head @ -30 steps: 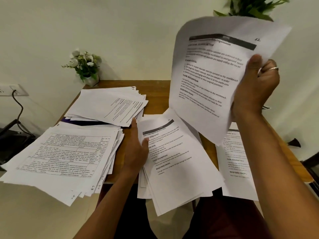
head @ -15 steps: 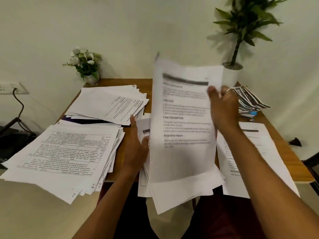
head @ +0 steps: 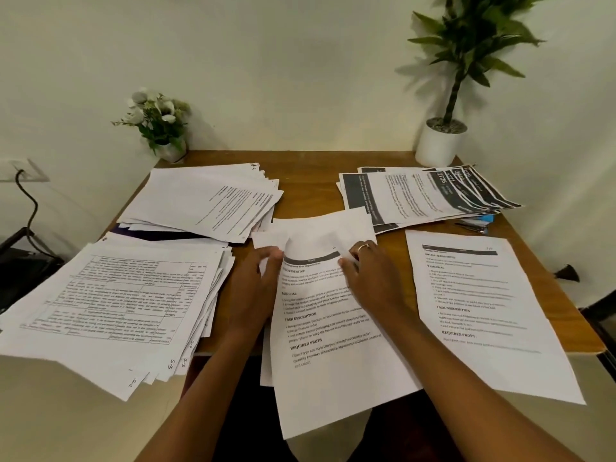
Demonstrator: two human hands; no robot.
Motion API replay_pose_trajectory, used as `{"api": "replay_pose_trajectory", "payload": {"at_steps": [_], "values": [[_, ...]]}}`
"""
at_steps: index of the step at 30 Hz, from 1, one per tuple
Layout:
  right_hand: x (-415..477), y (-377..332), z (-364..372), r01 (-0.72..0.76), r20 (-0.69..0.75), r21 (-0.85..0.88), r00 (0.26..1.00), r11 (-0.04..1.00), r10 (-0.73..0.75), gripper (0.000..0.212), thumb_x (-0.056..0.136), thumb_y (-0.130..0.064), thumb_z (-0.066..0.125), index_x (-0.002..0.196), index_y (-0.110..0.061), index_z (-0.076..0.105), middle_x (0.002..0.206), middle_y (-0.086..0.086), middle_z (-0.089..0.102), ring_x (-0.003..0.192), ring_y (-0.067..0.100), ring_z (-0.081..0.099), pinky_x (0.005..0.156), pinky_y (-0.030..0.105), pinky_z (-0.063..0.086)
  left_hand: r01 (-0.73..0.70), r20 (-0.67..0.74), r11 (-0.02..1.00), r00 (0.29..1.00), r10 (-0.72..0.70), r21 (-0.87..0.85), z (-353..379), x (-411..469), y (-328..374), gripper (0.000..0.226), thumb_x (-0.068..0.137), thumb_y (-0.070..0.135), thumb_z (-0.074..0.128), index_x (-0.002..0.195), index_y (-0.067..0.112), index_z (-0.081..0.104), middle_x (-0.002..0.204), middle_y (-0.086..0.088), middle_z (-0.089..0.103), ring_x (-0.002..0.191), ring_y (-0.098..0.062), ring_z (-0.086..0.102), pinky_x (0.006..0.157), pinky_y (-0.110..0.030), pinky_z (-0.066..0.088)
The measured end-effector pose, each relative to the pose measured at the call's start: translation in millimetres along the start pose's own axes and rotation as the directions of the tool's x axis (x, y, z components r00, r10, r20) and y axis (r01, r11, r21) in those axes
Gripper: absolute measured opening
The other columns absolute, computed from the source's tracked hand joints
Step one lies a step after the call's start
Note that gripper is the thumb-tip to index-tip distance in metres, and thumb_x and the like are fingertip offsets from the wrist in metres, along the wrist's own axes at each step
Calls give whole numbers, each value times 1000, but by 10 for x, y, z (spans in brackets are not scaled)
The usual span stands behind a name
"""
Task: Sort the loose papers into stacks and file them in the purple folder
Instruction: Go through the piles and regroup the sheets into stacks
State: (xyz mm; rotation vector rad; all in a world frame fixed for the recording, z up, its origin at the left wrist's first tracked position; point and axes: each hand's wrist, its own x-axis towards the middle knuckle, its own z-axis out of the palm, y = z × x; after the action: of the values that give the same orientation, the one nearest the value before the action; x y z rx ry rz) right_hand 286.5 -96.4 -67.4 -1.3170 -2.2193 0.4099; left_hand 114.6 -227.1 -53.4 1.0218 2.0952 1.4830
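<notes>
Sorting step: left hand (head: 263, 281) and right hand (head: 370, 278), fingers curled, pinch the far edge of the central loose papers (head: 326, 328). Purple folder (head: 156, 234) far left, under a paper stack (head: 206, 198). Next move probably calls for separating one sheet and carrying it to its matching stack

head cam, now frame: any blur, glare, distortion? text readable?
Head view: wide-angle stretch toward the frame edges; centre sheet headings legible, body text soft; right sheet text smeared; tall plant throws a soft shadow on the wall; no glare on the table.
</notes>
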Motion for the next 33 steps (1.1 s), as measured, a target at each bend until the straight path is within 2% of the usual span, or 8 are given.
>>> {"api": "replay_pose_trajectory", "payload": {"at_steps": [2, 7, 11, 14, 18, 22, 30, 33], "values": [[-4, 29, 24, 36, -50, -19, 998, 999, -37, 24, 97, -36, 65, 103, -13, 67, 111, 2, 63, 98, 17, 56, 82, 36, 55, -27, 49, 998, 998, 30, -64, -16, -43, 40, 32, 101, 55, 49, 94, 34, 71, 87, 23, 68, 82, 3, 64, 69, -18, 53], [23, 74, 52, 20, -33, 33, 999, 999, -18, 31, 95, -37, 67, 115, -14, 64, 128, 2, 60, 113, 18, 54, 93, 34, 51, -53, 236, 998, 971, 44, 32, -91, -37, 11, 48, 96, 36, 64, 143, 39, 53, 136, 27, 53, 114, -1, 59, 85, -21, 53], [39, 95, 34, -12, -8, 54, 1000, 998, 12, 36, 95, -38, 66, 122, -13, 64, 123, 2, 62, 111, 19, 54, 92, 36, 49, 23, 229, 999, 973, -28, 23, -79, -34, 21, 30, 97, 10, 53, 95, 31, 74, 90, 13, 76, 83, -15, 73, 61, -27, 60], [61, 117, 22, -97, 5, 253, 995, 963, 99, 30, 94, -44, 66, 111, -19, 68, 107, -5, 67, 98, 14, 61, 82, 32, 55, -4, 203, 1000, 979, 0, 19, -62, -22, 4, 32, 99, 12, 52, 93, 30, 78, 90, 14, 75, 81, -4, 70, 58, -18, 54], [121, 148, -109, -291, 13, 672, 924, 681, 382, 28, 98, -50, 59, 99, -23, 66, 85, -7, 68, 74, 7, 62, 65, 23, 49, -11, 112, 998, 994, 17, -55, -46, -6, -52, 31, 98, 10, 55, 80, 21, 77, 84, 9, 74, 78, -6, 69, 58, -16, 53], [179, 254, -193, -302, 78, 863, 872, 406, 483, 22, 105, -26, 52, 108, -8, 65, 85, 1, 67, 71, 10, 57, 61, 19, 49, -11, 115, 982, 993, 34, -191, -78, 36, -118, 44, 85, -11, 51, 56, 18, 65, 74, 6, 70, 75, -2, 64, 63, -18, 49], [49, 206, -113, -226, 10, 678, 954, 700, 299, 31, 94, -24, 72, 124, -20, 67, 113, -8, 70, 105, 7, 66, 87, 24, 56, -121, 214, 967, 962, 170, -223, -98, 46, -208, 21, 67, 21, 47, 49, 25, 54, 64, 6, 60, 66, -10, 56, 63, -24, 46], [33, 137, -132, -224, 27, 585, 966, 780, 257, 40, 92, -30, 74, 129, -19, 65, 120, -6, 69, 110, 9, 65, 88, 24, 57, -77, 224, 975, 967, 123, -206, -82, 58, -236, 24, 68, 9, 43, 50, 21, 53, 66, 4, 61, 69, -12, 57, 66, -27, 44]]}}
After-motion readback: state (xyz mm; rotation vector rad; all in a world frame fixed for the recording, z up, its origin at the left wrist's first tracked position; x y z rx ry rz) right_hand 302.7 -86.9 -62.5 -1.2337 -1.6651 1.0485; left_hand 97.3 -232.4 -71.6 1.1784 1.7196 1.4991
